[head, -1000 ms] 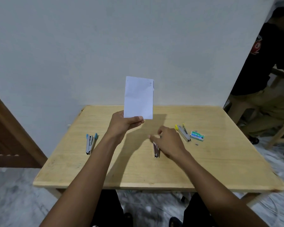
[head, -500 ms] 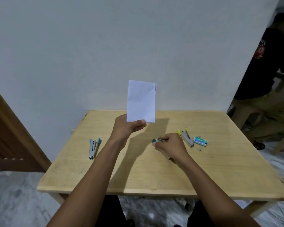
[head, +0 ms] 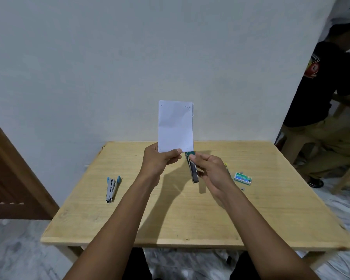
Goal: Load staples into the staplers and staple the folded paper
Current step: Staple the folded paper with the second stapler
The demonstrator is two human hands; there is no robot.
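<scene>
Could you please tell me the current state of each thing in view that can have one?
Paper: folded, held upright by the left hand at its bottom edge.
Green stapler: gripped by the right hand, nose at the paper's lower right corner.
Blue stapler: lying on the table, untouched.
Yellow stapler: on the table, mostly hidden behind the right hand.
Staple box: flat on the table; open or closed unclear.

The green staple box (head: pixel 243 177) lying on the desk (head: pixel 190 219), to the right of the fingers (head: pixel 199 158) of the right hand (head: pixel 213 170), reads "No.10" in white. Its smaller print is too blurred to read. The round emblem (head: pixel 313 68) on a black shirt, far right of the fingers, cannot be made out.
</scene>
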